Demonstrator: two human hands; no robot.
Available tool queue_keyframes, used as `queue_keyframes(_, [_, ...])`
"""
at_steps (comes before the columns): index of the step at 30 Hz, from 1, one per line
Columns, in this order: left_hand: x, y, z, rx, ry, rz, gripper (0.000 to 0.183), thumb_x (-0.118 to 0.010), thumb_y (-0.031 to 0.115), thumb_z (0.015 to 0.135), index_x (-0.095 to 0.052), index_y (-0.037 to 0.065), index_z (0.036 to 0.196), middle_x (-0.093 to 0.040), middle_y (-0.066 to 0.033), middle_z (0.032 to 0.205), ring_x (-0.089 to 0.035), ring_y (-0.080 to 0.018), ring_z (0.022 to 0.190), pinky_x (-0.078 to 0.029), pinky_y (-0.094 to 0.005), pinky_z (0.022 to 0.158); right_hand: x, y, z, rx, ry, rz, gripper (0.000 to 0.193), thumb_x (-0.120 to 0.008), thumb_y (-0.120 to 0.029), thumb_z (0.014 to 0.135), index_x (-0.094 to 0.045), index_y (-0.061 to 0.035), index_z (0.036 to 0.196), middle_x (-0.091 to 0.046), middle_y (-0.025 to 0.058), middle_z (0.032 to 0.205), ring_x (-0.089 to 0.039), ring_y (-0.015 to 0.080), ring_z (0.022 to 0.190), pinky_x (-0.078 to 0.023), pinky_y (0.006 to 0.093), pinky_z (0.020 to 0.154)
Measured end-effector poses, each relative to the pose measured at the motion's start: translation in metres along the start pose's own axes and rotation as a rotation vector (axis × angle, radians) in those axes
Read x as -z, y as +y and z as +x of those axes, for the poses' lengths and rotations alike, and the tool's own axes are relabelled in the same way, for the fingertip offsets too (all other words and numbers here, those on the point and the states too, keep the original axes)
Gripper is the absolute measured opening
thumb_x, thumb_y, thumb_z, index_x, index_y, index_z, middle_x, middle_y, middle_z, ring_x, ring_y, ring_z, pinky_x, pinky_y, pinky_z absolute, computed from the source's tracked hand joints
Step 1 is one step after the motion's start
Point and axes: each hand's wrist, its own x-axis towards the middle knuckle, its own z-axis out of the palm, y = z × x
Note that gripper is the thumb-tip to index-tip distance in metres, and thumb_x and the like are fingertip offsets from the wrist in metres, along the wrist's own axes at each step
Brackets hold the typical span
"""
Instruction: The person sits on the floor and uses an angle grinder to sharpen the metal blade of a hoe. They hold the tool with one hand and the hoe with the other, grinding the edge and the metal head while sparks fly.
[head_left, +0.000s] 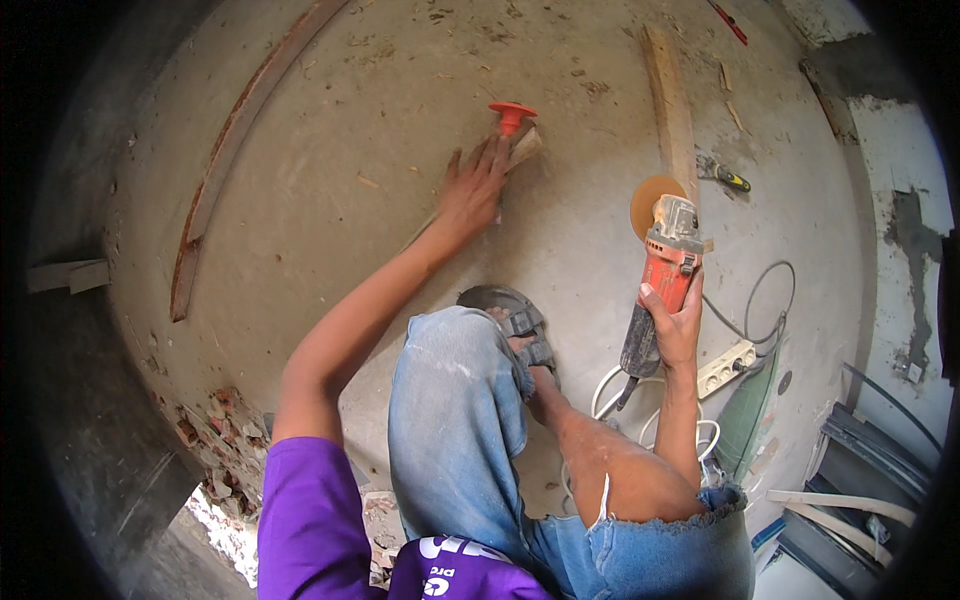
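in the head view, the left hand [472, 188] is reaching far forward over the concrete floor [380, 90], fingers spread and pressing flat on a small wood piece [524, 148] that is lying just past the fingertips, its long axis slanting up to the right. a red plastic cap [512, 114] is standing just beyond the wood, touching or nearly touching it; which one i cannot tell. the right hand [672, 322] is wrapping tight around the body of an orange grinder [664, 262], whose long axis is running away from the person, disc [652, 202] at the far end, well to the right of the wood. the left hand is the nearer one to the wood. a long plank [670, 105] is lying beyond the disc. counting: one grinder, one cap, one small wood piece, one plank, one power strip [728, 368] by the right wrist, one screwdriver [728, 177].
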Motion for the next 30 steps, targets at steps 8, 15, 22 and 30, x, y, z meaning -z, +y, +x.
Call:
queue_keyframes(8, [0.034, -0.022, -0.084, 0.020, -0.247, 0.165, 0.077, -0.054, 0.034, 0.100, -0.018, 0.017, 0.165, -0.022, -0.0103, 0.170, -0.028, -0.0280, 0.154, -0.023, -0.0576, 0.123, 0.001, 0.001, -0.001, -0.004, 0.007, -0.013, 0.085, -0.081, -0.026, 0.085, -0.034, 0.0069, 0.149, -0.054, 0.0189, 0.135, -0.057, 0.0235, 0.119, -0.046, 0.0358, 0.103])
queue_keyframes(15, [0.040, 0.003, -0.044, 0.004, -0.100, 0.074, 0.081, -0.058, 0.045, 0.099, -0.019, 0.021, 0.165, -0.022, -0.0142, 0.168, -0.031, -0.0355, 0.151, -0.028, -0.0641, 0.118, -0.004, -0.007, 0.000, -0.001, -0.023, -0.008, 0.085, -0.081, -0.024, 0.085, -0.034, 0.0068, 0.149, -0.055, 0.0186, 0.135, -0.058, 0.0236, 0.118, -0.046, 0.0358, 0.103])
queue_keyframes(22, [0.038, 0.003, -0.038, 0.048, -0.114, 0.069, 0.082, -0.058, 0.053, 0.097, -0.019, 0.029, 0.165, -0.018, -0.0156, 0.170, -0.031, -0.0395, 0.150, -0.027, -0.0687, 0.116, -0.015, -0.007, 0.012, 0.077, -0.061, -0.039, 0.083, -0.081, -0.020, 0.084, -0.035, 0.0066, 0.148, -0.056, 0.0183, 0.134, -0.059, 0.0231, 0.118, -0.047, 0.0352, 0.102])
queue_keyframes(30, [0.052, -0.014, -0.091, 0.122, -0.132, 0.035, 0.075, -0.062, 0.047, 0.097, -0.029, 0.027, 0.162, -0.023, -0.0172, 0.167, -0.034, -0.0401, 0.148, -0.033, -0.0678, 0.111, -0.046, -0.018, 0.034, 0.176, -0.084, -0.246, 0.096, -0.083, -0.025, 0.081, -0.030, 0.0021, 0.155, -0.061, 0.0256, 0.134, -0.063, 0.0332, 0.121, -0.048, 0.0409, 0.105])
